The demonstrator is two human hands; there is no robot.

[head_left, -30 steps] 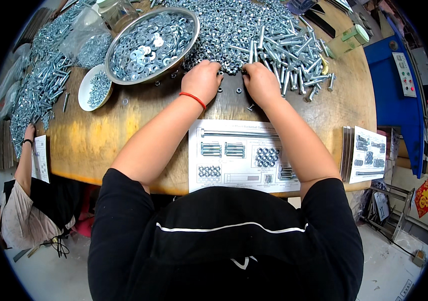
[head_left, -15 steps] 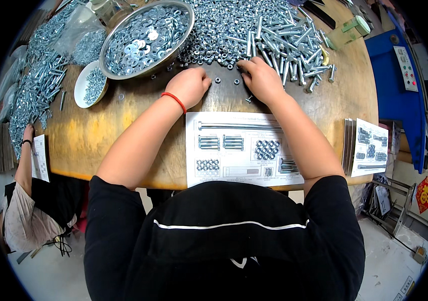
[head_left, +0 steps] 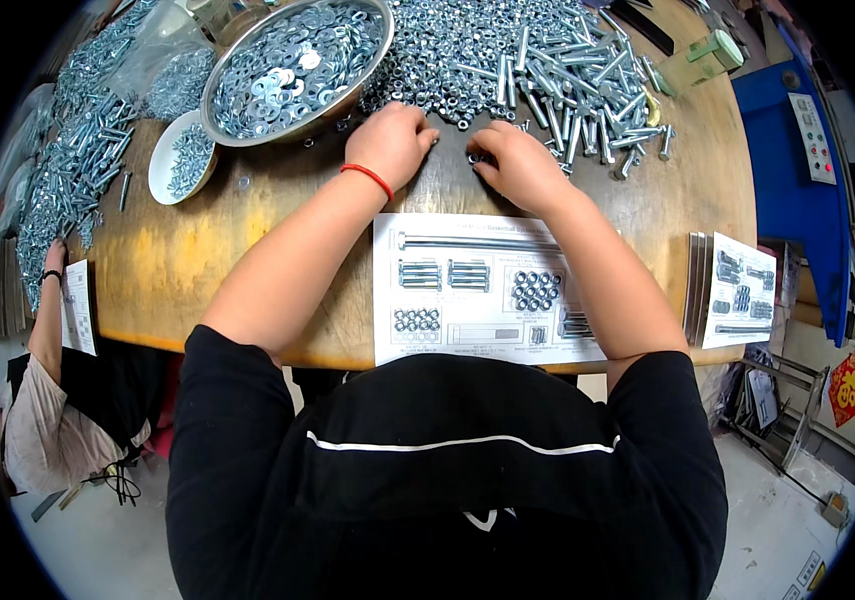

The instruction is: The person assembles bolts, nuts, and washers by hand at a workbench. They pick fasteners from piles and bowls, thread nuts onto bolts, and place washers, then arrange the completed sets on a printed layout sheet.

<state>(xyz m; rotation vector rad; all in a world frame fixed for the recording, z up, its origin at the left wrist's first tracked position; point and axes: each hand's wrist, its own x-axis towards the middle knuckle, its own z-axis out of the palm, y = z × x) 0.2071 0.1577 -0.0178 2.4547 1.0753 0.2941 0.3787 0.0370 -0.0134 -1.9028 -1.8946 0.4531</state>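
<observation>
My left hand (head_left: 390,145), with a red cord at its wrist, is closed at the near edge of a heap of hex nuts (head_left: 437,75). Its curled fingertips hide whatever they hold. To its right, my right hand (head_left: 522,168) rests low over the wooden table (head_left: 317,215), thumb and fingers closed around small nuts (head_left: 474,158). A heap of long bolts (head_left: 587,90) lies just beyond that hand. Below both hands is a printed sheet (head_left: 427,325) with pictures of bolts and nuts, partly covered by my right forearm.
A steel bowl of flat washers (head_left: 297,75) stands left of the nuts, beside a white bowl of small screws (head_left: 187,165). More bolts (head_left: 77,165) cover the far left, where another person's hand (head_left: 55,255) reaches in. A stack of printed cards (head_left: 737,300) stands at the right edge.
My left hand has moved up and slightly right, nearer the nut heap. My right hand has come lower and closed around the loose nuts; one nut between the hands is no longer visible there.
</observation>
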